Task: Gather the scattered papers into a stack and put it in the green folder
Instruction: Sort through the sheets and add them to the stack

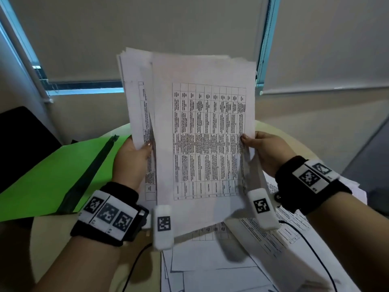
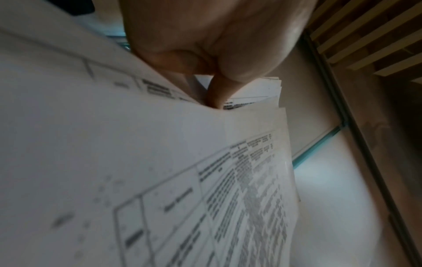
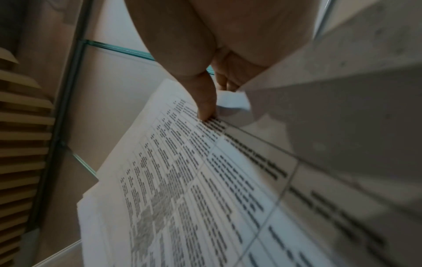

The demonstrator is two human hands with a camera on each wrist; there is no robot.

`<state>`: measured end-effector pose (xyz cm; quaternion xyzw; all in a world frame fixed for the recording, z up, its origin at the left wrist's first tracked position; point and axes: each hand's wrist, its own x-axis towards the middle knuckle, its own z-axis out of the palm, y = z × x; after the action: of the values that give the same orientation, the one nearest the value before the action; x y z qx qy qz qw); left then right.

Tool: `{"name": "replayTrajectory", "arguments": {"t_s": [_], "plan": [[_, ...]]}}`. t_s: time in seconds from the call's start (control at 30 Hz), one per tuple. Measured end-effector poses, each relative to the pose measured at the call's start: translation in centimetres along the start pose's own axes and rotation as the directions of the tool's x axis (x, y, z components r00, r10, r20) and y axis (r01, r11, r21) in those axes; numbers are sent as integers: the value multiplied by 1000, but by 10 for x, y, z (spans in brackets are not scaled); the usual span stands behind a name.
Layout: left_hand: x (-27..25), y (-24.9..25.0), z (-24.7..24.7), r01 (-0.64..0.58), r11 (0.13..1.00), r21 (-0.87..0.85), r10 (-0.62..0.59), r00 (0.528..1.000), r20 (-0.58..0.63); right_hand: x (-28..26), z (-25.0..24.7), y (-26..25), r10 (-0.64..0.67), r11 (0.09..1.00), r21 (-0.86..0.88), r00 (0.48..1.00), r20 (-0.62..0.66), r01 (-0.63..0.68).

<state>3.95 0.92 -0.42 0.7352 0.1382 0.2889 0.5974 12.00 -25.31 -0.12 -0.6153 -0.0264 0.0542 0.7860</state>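
Folder (image 1: 52, 173), green and open, lies at the table's (image 1: 19, 249) left edge. Left hand (image 1: 130, 163) and right hand (image 1: 267, 152) each pinch a side edge of the upright, uneven stack (image 1: 202, 131); light, floppy sheets likely slip unless gripped low. Loose papers (image 1: 210, 268) remain below.

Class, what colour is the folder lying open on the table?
Bright green, with a dark strip down its middle; the folder shows best in the head view.

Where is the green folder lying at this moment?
In the head view, the green folder lies open on the left part of the table, just beyond the left hand and to the left of the raised stack of papers.
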Motion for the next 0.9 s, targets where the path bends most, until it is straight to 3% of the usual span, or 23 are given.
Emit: {"name": "replayTrajectory", "arguments": {"t_s": [0.13, 0.23, 0.33, 0.47, 0.57, 0.8, 0.9], "plan": [[-6, 5, 9, 16, 1000, -3, -16, 999, 39, 0, 5, 2, -12, 1000, -18, 1000, -10, 12], [-9, 9, 11, 11, 997, -80, -13, 1000, -19, -1, 8, 0, -24, 1000, 8, 999, 42, 24], [-9, 15, 14, 21, 977, -212, -35, 998, -61, -2, 16, 4, -49, 994, -95, 998, 43, 53], [-10, 15, 16, -70, 992, -103, 67, 997, -34, -5, 24, 9, -113, 964, -240, 993, 25, 115], [-10, 10, 14, -119, 993, -24, 120, 992, 37, -13, 26, 1, -192, 957, -218, 981, 25, 192], [-17, 16, 14, -326, 945, -21, 325, 945, -45, -26, 36, -5, -492, 834, -269, 870, 31, 482], [-23, 9, 23, -329, 944, 15, 329, 944, -36, -32, 39, 7, -539, 795, -310, 842, 34, 522]]}}
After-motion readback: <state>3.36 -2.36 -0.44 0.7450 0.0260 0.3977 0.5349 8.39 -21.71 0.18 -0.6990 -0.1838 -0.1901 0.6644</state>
